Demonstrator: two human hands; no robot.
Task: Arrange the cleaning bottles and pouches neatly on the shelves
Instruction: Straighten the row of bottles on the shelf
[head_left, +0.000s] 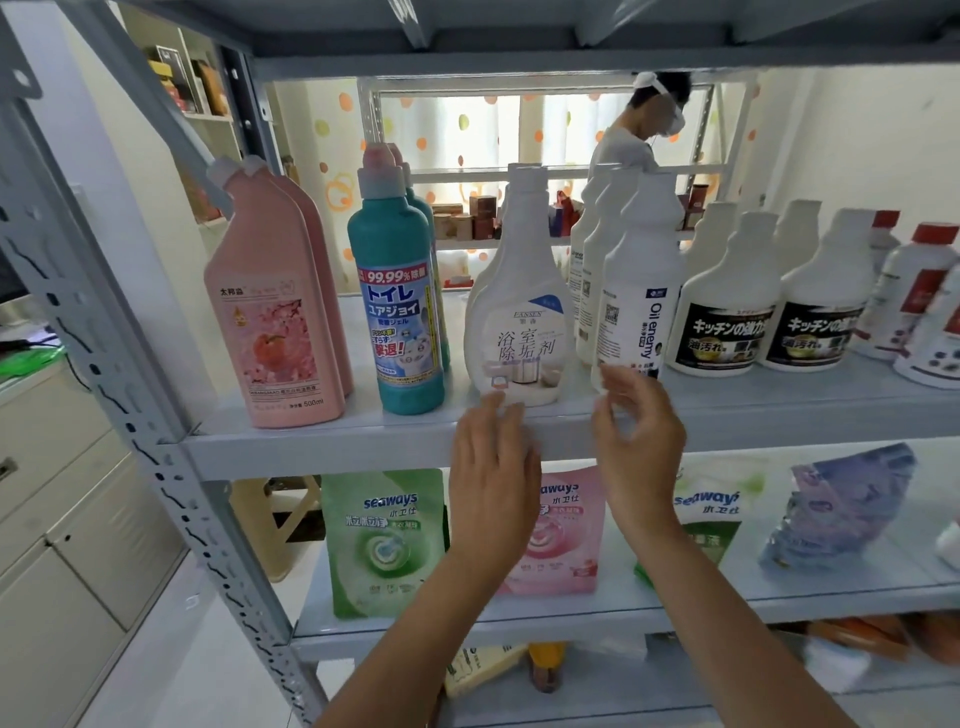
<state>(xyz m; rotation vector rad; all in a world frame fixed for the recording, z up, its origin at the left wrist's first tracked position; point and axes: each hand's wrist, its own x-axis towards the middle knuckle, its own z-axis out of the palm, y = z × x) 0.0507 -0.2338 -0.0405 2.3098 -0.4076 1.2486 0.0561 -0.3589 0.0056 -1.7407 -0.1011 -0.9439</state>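
Bottles on the upper shelf (322, 449) stood in neat rows. The left hand (493, 467) and right hand (639, 447) hovered empty, grips wide, before the descaler bottle (519, 312) and Oil enemy bottle (641, 312). Below, the purple pouch (836, 504) slumped, likely left to straighten.

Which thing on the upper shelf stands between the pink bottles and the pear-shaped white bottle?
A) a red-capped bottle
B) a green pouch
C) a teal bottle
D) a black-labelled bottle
C: the teal bottle stands upright between the pink bottles and the pear-shaped white bottle.
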